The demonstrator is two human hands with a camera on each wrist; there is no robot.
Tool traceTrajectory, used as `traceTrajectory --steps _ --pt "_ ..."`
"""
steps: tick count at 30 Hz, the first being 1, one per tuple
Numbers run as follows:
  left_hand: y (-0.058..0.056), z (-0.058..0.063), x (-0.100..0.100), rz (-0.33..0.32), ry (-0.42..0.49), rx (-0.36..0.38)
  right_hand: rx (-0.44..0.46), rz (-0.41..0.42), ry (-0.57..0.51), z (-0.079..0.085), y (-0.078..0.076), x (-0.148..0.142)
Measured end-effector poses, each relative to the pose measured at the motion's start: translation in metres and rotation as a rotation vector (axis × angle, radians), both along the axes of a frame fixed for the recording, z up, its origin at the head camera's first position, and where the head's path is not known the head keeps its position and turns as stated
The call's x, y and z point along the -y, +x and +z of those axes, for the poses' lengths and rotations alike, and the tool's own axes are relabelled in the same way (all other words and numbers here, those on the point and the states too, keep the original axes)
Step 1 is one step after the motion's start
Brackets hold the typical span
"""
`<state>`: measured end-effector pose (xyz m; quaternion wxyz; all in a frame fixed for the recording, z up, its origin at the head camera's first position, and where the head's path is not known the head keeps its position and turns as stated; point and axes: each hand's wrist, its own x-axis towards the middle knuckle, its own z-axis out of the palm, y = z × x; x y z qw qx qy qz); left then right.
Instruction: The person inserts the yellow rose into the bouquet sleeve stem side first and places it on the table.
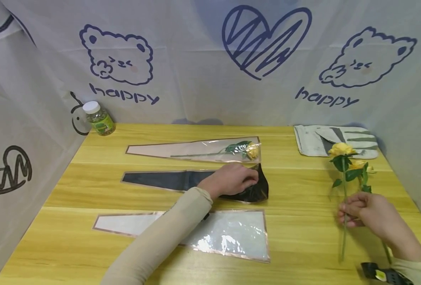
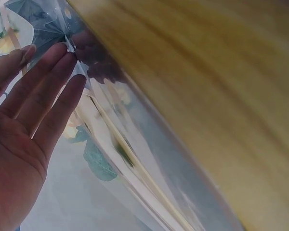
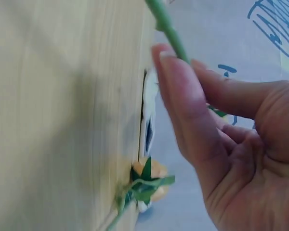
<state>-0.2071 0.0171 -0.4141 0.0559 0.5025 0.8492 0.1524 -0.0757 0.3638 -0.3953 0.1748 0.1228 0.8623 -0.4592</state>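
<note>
1. The right hand [image 1: 368,209] pinches the thin green stem of a yellow artificial rose [image 1: 342,161], held upright near the counter's [image 1: 296,245] right edge.
2. A second yellow rose with green leaves [image 1: 354,174] lies just beyond it.
3. The left hand [image 1: 232,180], fingers extended and thumb apart, is at the wide mouth of a tapered, copper-edged black film sleeve [image 1: 160,181] mid-counter; whether the fingertips touch cannot be told.
4. Toward the far edge lies a pale pink film sleeve [image 1: 196,149] containing a yellow rose [image 1: 252,151]; toward the near edge, a white one [image 1: 232,231].
</note>
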Motion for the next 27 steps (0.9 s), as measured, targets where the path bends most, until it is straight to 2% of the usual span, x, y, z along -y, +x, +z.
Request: traceTrajectory --steps 5,13,21,27 --pt "0.000 -0.001 0.000 -0.002 -0.002 -0.002 -0.081 -0.039 -0.082 0.002 -0.004 0.010" --pt "-0.001 -0.001 -0.001 -0.007 -0.005 -0.017 -0.300 -0.087 -0.123 0.002 -0.012 0.035" --pt "-0.001 -0.001 -0.001 -0.005 -0.003 -0.022 -0.397 -0.089 -0.454 0.002 -0.024 0.056" --pt "0.000 0.000 -0.001 -0.004 -0.001 -0.020 -0.499 -0.096 -0.491 0.005 -0.030 0.072"
